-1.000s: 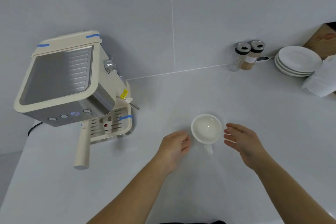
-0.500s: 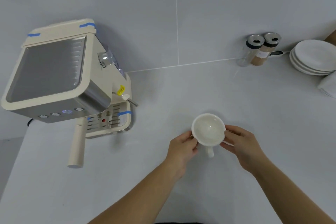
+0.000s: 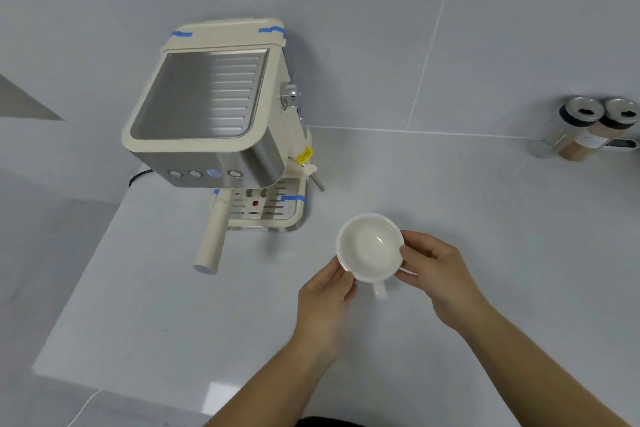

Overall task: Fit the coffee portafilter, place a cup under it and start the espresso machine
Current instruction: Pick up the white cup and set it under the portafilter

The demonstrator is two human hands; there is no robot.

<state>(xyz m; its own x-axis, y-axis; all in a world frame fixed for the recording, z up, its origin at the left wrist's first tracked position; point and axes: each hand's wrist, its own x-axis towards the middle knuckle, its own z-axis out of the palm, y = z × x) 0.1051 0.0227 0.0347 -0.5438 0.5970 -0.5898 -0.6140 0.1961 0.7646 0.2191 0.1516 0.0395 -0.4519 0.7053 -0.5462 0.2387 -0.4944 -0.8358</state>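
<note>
While one white cup (image 3: pixel 370 247) is gripped from both sides, it is kept just in front and to the right of the single espresso machine (image 3: pixel 214 114), well short of the drip tray (image 3: pixel 268 208). Two hands are counted: the left hand (image 3: pixel 327 291) is closed against the cup's left rim with thumb and fingers curled around it, and the right hand (image 3: pixel 433 270) is clamped on the right rim, its thumb laid over the edge. The cup is seen to be empty, and its one handle (image 3: pixel 380 289) is turned toward the person, between the two hands; whether its base is touching the pale grey surface (image 3: pixel 467 236) cannot be told. One cream portafilter handle (image 3: pixel 213 239) is seen projecting forward and to the left from beneath the machine's head. Four round buttons (image 3: pixel 204 173) are counted along the machine's steel front, of which one is lit blue. Blue tape strips are visible on the machine: two at the top rear corners and two near the drip tray. One red dot is seen on the tray grille, one yellow tag (image 3: pixel 304 153) is fixed to the right side, and one steam wand (image 3: pixel 314 180) is angled down beside it. Two spice jars (image 3: pixel 581 132) are stood together at the far right against the wall, well apart from the cup.
</note>
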